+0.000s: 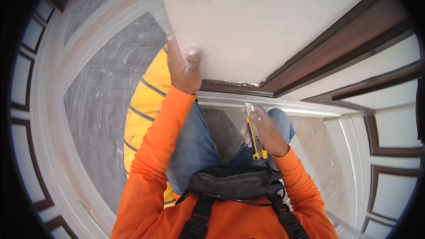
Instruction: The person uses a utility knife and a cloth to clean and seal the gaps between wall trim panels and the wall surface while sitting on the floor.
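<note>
My right hand [268, 129] is closed around a yellow and black utility knife [256, 139] in front of my knees. Its blade [249, 106] is out and points away from me, near the dark wood trim. Further forward and to the left, my left hand [186, 68] rests on the left edge of a white wall panel [234, 22]. The thumb lies on the panel's face and a finger stretches along its edge; the other fingers are mostly hidden. White dust coats the fingertips.
Dark brown wood trim [341, 40] runs along the panel's bottom and right. A yellow ribbed duct or hose [148, 99] lies beside my left leg. Grey, dusty flooring [104, 88] spreads left, bounded by a pale curved-looking border. A black pouch [234, 182] sits at my waist.
</note>
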